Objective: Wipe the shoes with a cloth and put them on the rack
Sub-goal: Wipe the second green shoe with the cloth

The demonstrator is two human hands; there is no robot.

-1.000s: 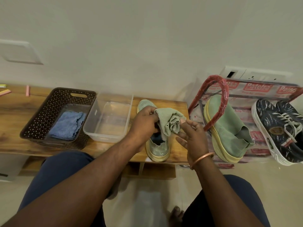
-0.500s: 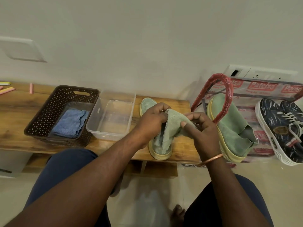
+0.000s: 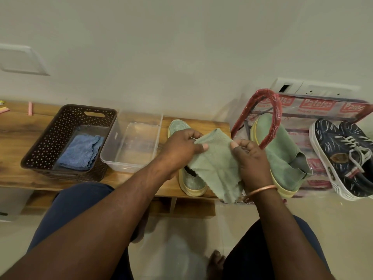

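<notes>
Cloth, green (image 3: 214,164): thin, soft, wavy-edged, spread open and hanging over the right end of the wooden bench (image 3: 20,134).
Left hand (image 3: 179,150): pinches the cloth's upper left edge between thumb and fingers.
Right hand (image 3: 249,158): pinches the upper right edge in the same way.
Green shoe (image 3: 191,182), pale yellow sole: on the bench's right end, toe at the back edge, partly hidden by the cloth.
Matching shoe (image 3: 282,154): on the rack (image 3: 277,110) just beyond the bench's right edge, beside a navy pair (image 3: 343,158).
Brown basket (image 3: 66,122) holding a blue cloth (image 3: 80,152), with a clear tub (image 3: 131,146) touching it: mid-bench.
</notes>
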